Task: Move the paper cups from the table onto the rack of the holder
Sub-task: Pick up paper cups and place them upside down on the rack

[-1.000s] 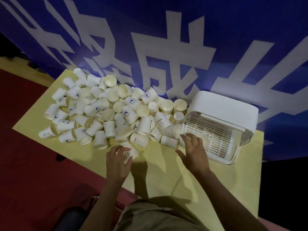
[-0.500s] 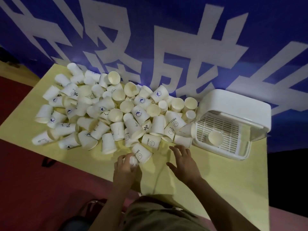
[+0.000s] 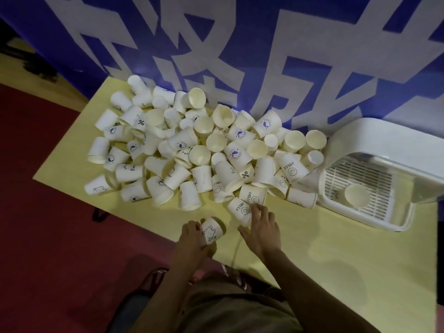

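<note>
A heap of several white paper cups (image 3: 216, 150) covers the far left and middle of the yellow table (image 3: 336, 265). The white holder (image 3: 384, 143) stands at the right, and one cup (image 3: 356, 195) sits on its slatted rack (image 3: 370, 174). My left hand (image 3: 192, 246) grips a cup with a rabbit drawing (image 3: 211, 230) near the table's front edge. My right hand (image 3: 262, 227) reaches with spread fingers to a "HELLO" cup (image 3: 240, 209) lying on its side and touches it at the fingertips.
A blue banner with large white characters (image 3: 240, 44) hangs right behind the table. Red floor (image 3: 48, 236) lies to the left. A chair frame (image 3: 144, 284) shows below the table edge, by my lap. Bare yellow tabletop runs along the front right.
My right hand has come back left from the holder, where a cup now sits on the rack, to the "HELLO" cup. My left hand has pulled its cup nearer the table's front edge.
</note>
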Demonstrator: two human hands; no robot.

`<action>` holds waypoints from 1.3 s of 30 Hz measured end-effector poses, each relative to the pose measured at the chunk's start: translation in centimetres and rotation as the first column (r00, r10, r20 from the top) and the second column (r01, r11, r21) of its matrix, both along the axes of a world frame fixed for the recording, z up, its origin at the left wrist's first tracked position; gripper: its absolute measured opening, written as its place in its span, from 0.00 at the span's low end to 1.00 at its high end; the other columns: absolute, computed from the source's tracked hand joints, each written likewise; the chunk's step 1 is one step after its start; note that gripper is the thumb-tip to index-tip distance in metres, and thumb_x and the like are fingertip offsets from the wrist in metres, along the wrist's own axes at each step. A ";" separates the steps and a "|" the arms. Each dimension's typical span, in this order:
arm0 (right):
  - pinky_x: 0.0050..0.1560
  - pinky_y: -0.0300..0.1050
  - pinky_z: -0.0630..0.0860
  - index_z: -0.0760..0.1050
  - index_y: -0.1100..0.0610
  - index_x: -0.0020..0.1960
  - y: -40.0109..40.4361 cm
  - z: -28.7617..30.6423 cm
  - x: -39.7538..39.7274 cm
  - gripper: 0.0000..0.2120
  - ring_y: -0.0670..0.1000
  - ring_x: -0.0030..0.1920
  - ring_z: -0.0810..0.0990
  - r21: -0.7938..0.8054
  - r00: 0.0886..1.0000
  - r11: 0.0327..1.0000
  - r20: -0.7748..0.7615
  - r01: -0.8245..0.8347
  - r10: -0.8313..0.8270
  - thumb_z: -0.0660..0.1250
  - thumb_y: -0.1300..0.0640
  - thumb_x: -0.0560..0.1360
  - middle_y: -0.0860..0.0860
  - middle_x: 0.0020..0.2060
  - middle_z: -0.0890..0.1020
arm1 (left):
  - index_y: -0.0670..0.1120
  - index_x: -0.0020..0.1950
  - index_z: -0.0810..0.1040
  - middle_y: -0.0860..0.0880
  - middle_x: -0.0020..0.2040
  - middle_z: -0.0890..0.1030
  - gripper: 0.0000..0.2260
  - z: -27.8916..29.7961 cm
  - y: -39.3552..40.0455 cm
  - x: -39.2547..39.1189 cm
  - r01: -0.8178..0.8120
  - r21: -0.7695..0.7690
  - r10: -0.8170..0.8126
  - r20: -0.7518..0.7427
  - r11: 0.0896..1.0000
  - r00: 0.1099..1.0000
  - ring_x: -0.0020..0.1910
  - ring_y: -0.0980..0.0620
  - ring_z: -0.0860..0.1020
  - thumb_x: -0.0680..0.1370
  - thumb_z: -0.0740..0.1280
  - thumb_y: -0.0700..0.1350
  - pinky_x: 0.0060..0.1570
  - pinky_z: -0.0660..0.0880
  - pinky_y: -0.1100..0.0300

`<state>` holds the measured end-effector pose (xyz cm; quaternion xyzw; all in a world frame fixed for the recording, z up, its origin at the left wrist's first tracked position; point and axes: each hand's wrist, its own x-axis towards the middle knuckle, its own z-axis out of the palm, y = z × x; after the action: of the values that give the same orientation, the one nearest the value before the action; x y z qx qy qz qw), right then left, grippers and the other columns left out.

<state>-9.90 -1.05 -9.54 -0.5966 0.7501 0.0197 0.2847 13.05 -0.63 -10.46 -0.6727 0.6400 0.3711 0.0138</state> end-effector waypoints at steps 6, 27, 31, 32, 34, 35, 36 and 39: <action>0.62 0.55 0.75 0.59 0.50 0.78 0.4 -0.9 -0.5 0.36 0.58 0.65 0.71 -0.027 0.998 0.998 0.049 0.049 -0.047 0.67 0.40 0.76 0.53 0.69 0.70 | 0.59 0.78 0.51 0.48 0.64 0.66 0.44 -0.3 0.4 -0.3 0.041 0.041 -0.043 0.040 0.998 0.998 0.56 0.48 0.72 0.70 0.74 0.54 0.50 0.78 0.49; 0.52 0.52 0.83 0.68 0.40 0.73 8.7 6.5 -18.5 0.24 0.59 0.67 0.69 -0.361 0.983 0.924 0.170 0.130 -0.072 0.69 0.46 0.78 0.55 0.70 0.64 | 0.64 0.70 0.66 0.55 0.60 0.62 0.29 5.3 -1.1 -18.8 0.416 -0.201 -0.419 0.030 0.887 0.908 0.59 0.51 0.74 0.71 0.70 0.59 0.47 0.81 0.53; 0.50 0.54 0.84 0.68 0.44 0.74 9.1 7.6 -22.4 0.29 0.60 0.64 0.69 -0.351 0.996 0.933 0.066 0.085 -0.065 0.73 0.51 0.75 0.55 0.70 0.65 | 0.63 0.70 0.65 0.53 0.62 0.64 0.28 7.4 -0.9 -24.3 0.481 -0.321 -0.467 0.123 0.816 0.875 0.62 0.50 0.72 0.72 0.69 0.60 0.43 0.80 0.52; 0.50 0.54 0.84 0.67 0.46 0.75 9.2 7.8 -23.3 0.32 0.60 0.64 0.70 -0.352 0.997 0.933 0.049 0.079 -0.066 0.74 0.51 0.74 0.55 0.69 0.66 | 0.62 0.70 0.65 0.53 0.62 0.65 0.27 8.0 -1.0 -25.6 0.486 -0.360 -0.471 0.136 0.796 0.872 0.62 0.50 0.71 0.73 0.70 0.60 0.43 0.80 0.52; 0.50 0.53 0.83 0.63 0.49 0.77 9.5 8.2 -25.3 0.36 0.58 0.63 0.70 -0.360 0.996 0.929 0.040 0.087 -0.077 0.74 0.49 0.74 0.53 0.68 0.67 | 0.59 0.69 0.67 0.52 0.63 0.67 0.25 9.1 -1.5 -28.1 0.495 -0.439 -0.484 0.145 0.750 0.863 0.62 0.50 0.71 0.74 0.70 0.59 0.45 0.80 0.53; 0.50 0.52 0.83 0.63 0.51 0.78 9.7 8.4 -26.1 0.36 0.57 0.62 0.71 -0.371 0.995 0.924 0.045 0.095 -0.084 0.74 0.49 0.74 0.53 0.68 0.68 | 0.58 0.69 0.67 0.52 0.63 0.68 0.24 9.6 -1.8 -29.2 0.499 -0.470 -0.497 0.140 0.729 0.857 0.62 0.49 0.71 0.75 0.69 0.59 0.47 0.80 0.52; 0.49 0.52 0.83 0.63 0.51 0.77 9.9 8.5 -27.0 0.36 0.57 0.62 0.71 -0.386 0.995 0.917 0.054 0.104 -0.090 0.74 0.49 0.74 0.52 0.68 0.68 | 0.57 0.70 0.67 0.52 0.64 0.68 0.24 10.1 -2.1 -30.4 0.498 -0.492 -0.508 0.127 0.714 0.852 0.62 0.49 0.71 0.76 0.69 0.58 0.48 0.79 0.53; 0.49 0.52 0.84 0.64 0.51 0.76 10.6 8.9 -29.2 0.34 0.57 0.63 0.71 -0.416 0.989 0.897 0.098 0.145 -0.115 0.73 0.49 0.74 0.51 0.68 0.68 | 0.56 0.71 0.67 0.51 0.66 0.67 0.24 11.1 -2.6 -34.0 0.480 -0.547 -0.528 0.080 0.686 0.846 0.64 0.49 0.69 0.77 0.70 0.55 0.46 0.79 0.55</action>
<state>-39.12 9.50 -0.67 -0.5929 0.7641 -0.1832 0.1759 -20.90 -3.23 0.65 -0.4298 0.8782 0.1820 -0.1043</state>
